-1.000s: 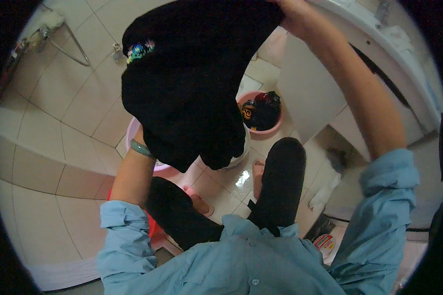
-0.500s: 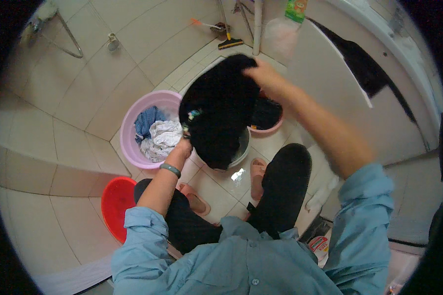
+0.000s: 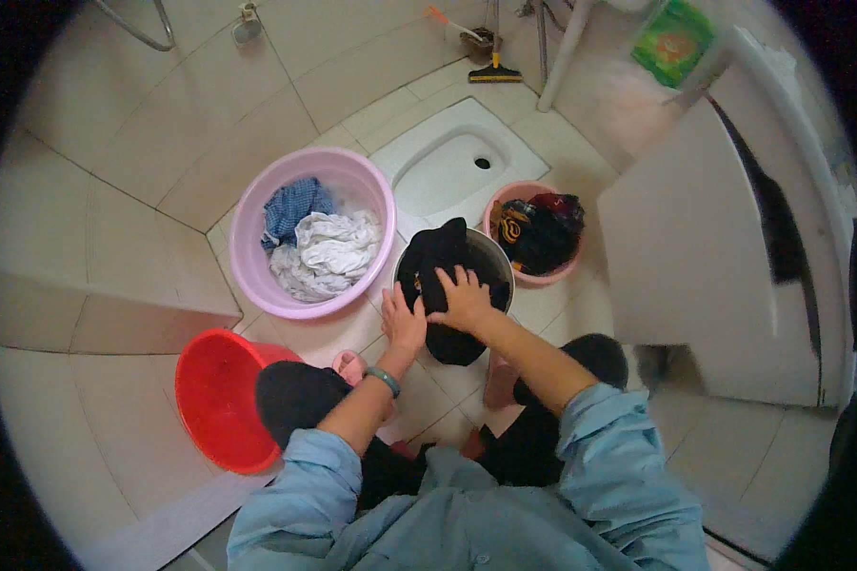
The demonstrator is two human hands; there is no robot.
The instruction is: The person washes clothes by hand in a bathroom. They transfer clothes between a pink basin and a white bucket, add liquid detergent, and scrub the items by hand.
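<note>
The metal basin stands on the tiles with the black garment bunched in it, part of the cloth draping over its near rim. 2 bare hands work at that basin: the right hand lies on the garment with its fingers spread, while the left hand touches the cloth near the basin's left side, fingers extended; whether they pinch it, I cannot tell. Left of the basin sits a purple tub with white cloth and blue cloth; just right of it, a pink tub holds dark clothes. Beyond the basin is a squat toilet; nearer and left, a red bucket.
</note>
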